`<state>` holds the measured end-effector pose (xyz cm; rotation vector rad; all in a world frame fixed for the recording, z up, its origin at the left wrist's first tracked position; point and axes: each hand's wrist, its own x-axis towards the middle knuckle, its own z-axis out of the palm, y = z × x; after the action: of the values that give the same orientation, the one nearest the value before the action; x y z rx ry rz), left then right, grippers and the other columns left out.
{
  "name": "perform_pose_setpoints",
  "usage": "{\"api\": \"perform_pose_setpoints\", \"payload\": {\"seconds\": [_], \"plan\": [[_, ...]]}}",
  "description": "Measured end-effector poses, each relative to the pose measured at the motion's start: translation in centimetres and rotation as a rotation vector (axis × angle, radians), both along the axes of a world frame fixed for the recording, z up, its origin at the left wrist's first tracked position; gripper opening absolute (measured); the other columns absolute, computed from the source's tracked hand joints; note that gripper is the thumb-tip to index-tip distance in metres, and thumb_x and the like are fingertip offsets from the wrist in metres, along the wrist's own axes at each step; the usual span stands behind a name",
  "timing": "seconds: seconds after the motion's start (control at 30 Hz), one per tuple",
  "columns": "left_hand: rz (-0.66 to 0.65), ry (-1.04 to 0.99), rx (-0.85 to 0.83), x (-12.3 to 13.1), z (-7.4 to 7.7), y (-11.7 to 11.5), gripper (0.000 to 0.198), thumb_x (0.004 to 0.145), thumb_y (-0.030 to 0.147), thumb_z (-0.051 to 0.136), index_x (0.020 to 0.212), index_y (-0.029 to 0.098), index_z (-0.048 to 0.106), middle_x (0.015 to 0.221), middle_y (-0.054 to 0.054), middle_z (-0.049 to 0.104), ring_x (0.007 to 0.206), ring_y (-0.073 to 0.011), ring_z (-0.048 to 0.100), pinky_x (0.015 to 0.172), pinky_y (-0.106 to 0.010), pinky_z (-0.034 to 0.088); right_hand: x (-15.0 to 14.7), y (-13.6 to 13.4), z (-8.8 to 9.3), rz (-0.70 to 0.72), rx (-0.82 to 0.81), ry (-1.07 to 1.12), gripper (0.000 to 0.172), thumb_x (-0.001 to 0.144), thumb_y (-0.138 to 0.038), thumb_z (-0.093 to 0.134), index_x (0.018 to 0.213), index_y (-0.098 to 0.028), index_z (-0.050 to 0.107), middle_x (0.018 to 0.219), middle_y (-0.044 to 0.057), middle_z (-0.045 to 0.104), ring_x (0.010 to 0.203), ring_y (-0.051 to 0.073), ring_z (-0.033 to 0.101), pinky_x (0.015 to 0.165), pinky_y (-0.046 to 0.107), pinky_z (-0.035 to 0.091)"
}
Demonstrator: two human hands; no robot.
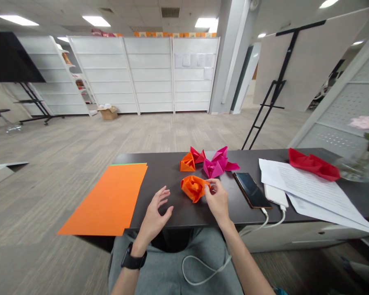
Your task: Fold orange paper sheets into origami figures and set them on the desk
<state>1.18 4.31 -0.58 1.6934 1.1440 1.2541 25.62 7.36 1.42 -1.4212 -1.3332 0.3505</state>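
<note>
An orange origami flower [193, 188] of folded paper rests on the dark table [169, 213] in front of me. My right hand [217, 200] pinches its right edge between thumb and fingers. To the left of the flower, my left hand [157, 211] hovers over the table's near edge, fingers apart and holding nothing. Behind the flower stand a smaller orange folded piece [187, 162], a red folded piece [198, 155] and a magenta folded paper piece [219, 163] with pointed petals.
Orange paper sheets [107, 200] overhang the table's left front edge. On the right lie a phone [252, 190], a white power bank [275, 195] with cables, printed pages [313, 190] and a red paper boat [313, 164]. A glass vase [359, 168] stands at far right.
</note>
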Motion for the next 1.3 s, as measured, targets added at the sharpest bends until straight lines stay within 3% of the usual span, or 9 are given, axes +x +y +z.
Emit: {"api": "perform_pose_setpoints", "payload": {"seconds": [0.23, 0.43, 0.57, 0.67, 0.77, 0.93, 1.1, 1.2, 1.3], "plan": [[-0.003, 0.004, 0.003, 0.0, -0.2, 0.0, 0.060, 0.091, 0.023, 0.059, 0.146, 0.027, 0.036, 0.136, -0.010, 0.056, 0.128, -0.0230, 0.057, 0.106, -0.045, 0.051, 3.1, 4.1, 0.5, -0.132, 0.083, -0.015, 0.025, 0.084, -0.042, 0.058, 0.093, -0.020, 0.063, 0.081, 0.007, 0.069, 0.064, 0.021, 0.063, 0.061, 0.036, 0.054], [-0.004, 0.019, 0.013, 0.0, -0.2, 0.0, 0.060, 0.091, 0.024, 0.058, 0.147, 0.026, 0.036, 0.136, -0.010, 0.056, 0.128, -0.0233, 0.057, 0.105, -0.045, 0.051, 2.9, 5.0, 0.0, -0.175, 0.089, -0.062, 0.033, 0.082, -0.044, 0.064, 0.101, -0.017, 0.061, 0.094, 0.010, 0.065, 0.074, 0.021, 0.061, 0.071, 0.039, 0.054], [0.008, 0.032, 0.011, 0.1, 0.1, -0.1, 0.059, 0.091, 0.024, 0.058, 0.146, 0.026, 0.037, 0.136, -0.011, 0.057, 0.127, -0.0229, 0.057, 0.104, -0.044, 0.052, 2.7, 3.6, 1.0, -0.201, 0.103, -0.057, 0.041, 0.087, -0.045, 0.060, 0.116, -0.017, 0.055, 0.107, 0.012, 0.059, 0.074, 0.020, 0.058, 0.071, 0.039, 0.054], [0.012, 0.043, 0.020, 0.2, 0.2, -0.2, 0.059, 0.090, 0.023, 0.057, 0.146, 0.025, 0.038, 0.135, -0.011, 0.058, 0.126, -0.0228, 0.058, 0.102, -0.043, 0.053, 2.4, 1.2, 2.6, -0.183, 0.167, -0.081, 0.029, 0.092, -0.038, 0.053, 0.114, -0.019, 0.056, 0.110, 0.012, 0.059, 0.080, 0.021, 0.060, 0.073, 0.041, 0.054], [0.013, 0.068, 0.044, 0.4, 0.4, -0.2, 0.057, 0.089, 0.022, 0.057, 0.144, 0.025, 0.042, 0.133, -0.011, 0.060, 0.124, -0.0234, 0.060, 0.099, -0.043, 0.054, 0.7, -2.1, 3.4, 0.040, 0.179, -0.186, 0.017, 0.095, -0.028, 0.048, 0.105, -0.023, 0.062, 0.105, 0.010, 0.065, 0.095, 0.025, 0.063, 0.084, 0.044, 0.054], [0.029, 0.164, 0.090, 0.5, 1.2, -1.0, 0.042, 0.089, 0.017, 0.054, 0.130, 0.025, 0.054, 0.119, -0.008, 0.066, 0.112, -0.0219, 0.064, 0.099, -0.043, 0.054, -4.2, -6.6, -0.1, 0.451, 0.095, -0.500, 0.049, 0.092, -0.019, 0.050, 0.139, -0.034, 0.053, 0.141, 0.006, 0.060, 0.130, 0.030, 0.055, 0.103, 0.054, 0.050], [0.050, 0.371, 0.175, 1.3, 2.3, -1.8, 0.040, 0.083, 0.012, 0.057, 0.120, 0.025, 0.062, 0.115, -0.007, 0.068, 0.110, -0.0252, 0.062, 0.100, -0.046, 0.051, -5.9, -6.2, -4.7, 0.425, 0.159, -0.667, 0.039, 0.090, -0.027, 0.054, 0.127, -0.034, 0.064, 0.135, 0.004, 0.065, 0.123, 0.032, 0.062, 0.098, 0.057, 0.052], [0.121, 0.431, 0.215, 1.2, 2.5, -2.1, 0.036, 0.083, 0.011, 0.057, 0.114, 0.027, 0.064, 0.109, -0.006, 0.070, 0.102, -0.0252, 0.063, 0.094, -0.046, 0.052, -6.0, -4.3, -5.1, 0.385, 0.139, -0.613, 0.027, 0.092, -0.037, 0.052, 0.112, -0.034, 0.070, 0.125, 0.005, 0.070, 0.111, 0.033, 0.068, 0.084, 0.054, 0.056], [0.361, 0.474, 0.219, -0.9, 3.0, -3.5, 0.035, 0.083, 0.012, 0.056, 0.116, 0.024, 0.062, 0.110, -0.010, 0.068, 0.106, -0.0283, 0.062, 0.095, -0.050, 0.051, -6.2, -3.0, -4.3, 0.386, 0.079, -0.567, 0.025, 0.093, -0.039, 0.047, 0.097, -0.031, 0.071, 0.115, 0.006, 0.073, 0.102, 0.031, 0.069, 0.078, 0.051, 0.057]]}}
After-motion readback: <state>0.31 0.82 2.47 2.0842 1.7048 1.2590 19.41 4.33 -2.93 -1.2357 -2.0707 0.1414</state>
